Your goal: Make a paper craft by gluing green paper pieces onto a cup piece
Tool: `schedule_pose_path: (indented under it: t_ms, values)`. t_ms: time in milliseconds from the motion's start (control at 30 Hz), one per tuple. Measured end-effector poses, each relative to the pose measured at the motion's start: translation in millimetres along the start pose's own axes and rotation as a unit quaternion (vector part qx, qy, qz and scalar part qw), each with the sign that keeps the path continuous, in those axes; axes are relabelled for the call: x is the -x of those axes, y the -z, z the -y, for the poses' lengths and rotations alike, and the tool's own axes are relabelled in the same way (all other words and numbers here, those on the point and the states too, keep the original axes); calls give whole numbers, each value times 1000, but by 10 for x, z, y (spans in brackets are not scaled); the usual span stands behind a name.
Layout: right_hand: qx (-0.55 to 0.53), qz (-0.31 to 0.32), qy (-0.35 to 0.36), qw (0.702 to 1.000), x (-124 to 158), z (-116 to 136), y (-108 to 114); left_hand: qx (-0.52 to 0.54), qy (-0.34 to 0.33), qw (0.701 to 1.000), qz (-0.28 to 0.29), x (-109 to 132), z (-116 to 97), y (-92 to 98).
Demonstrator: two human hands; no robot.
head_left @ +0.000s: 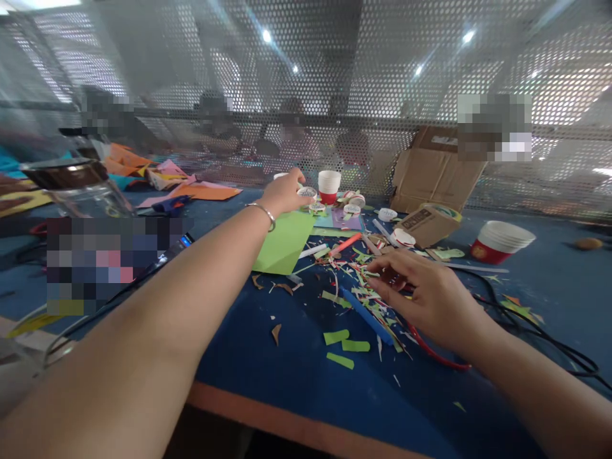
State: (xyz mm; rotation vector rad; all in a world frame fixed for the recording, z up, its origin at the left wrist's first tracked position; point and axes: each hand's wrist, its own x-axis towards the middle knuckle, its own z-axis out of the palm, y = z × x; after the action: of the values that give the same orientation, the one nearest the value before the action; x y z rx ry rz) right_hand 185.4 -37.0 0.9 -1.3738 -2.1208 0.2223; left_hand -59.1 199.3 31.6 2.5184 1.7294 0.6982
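Note:
My left hand (pixel 285 191), wearing a silver bangle, reaches to the back of the table. Its thumb and index finger are apart beside a small white round paper piece with writing (pixel 306 193); the other fingers are largely hidden. A stack of red and white paper cups (pixel 329 186) stands just right of it. Green paper (pixel 284 245) lies beneath that wrist. My right hand (pixel 421 290) hovers, fingers loosely bent and apart, above cut paper scraps (pixel 375 299). Close to it lie a blue pen-like stick (pixel 367 317) and a red curved strip (pixel 435 352), partly covered by the hand.
More paper cups (pixel 502 242) stand at right, near black cables (pixel 530 328). A cardboard box (pixel 433 172) leans against the perforated metal screen (pixel 306 76). A glass jar (pixel 88 188) and coloured paper (pixel 201 189) are at left. Green strips (pixel 355 345) lie near the front.

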Motion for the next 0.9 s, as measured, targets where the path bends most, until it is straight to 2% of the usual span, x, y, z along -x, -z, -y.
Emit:
schedule_pose_path:
  t_ms: [233,367,567,733,900]
  values:
    - [6,0,1,1000,-17,-41,4,-18,7,999,34,-340,-149,-265]
    - [1,18,-14,1000,-12,-64,12,-18,3,999,48,-444,-150,-360]
    - [-3,11,-13,1000,-23,-50,18,-9,6,998,66,-516,-84,-448]
    - [-8,10,-11,1000,-19,-54,29,7,-9,999,35,-477,-94,-375]
    - [-3,2,-14,1000,-11,-63,60,27,-62,997,-45,-256,-340,-144]
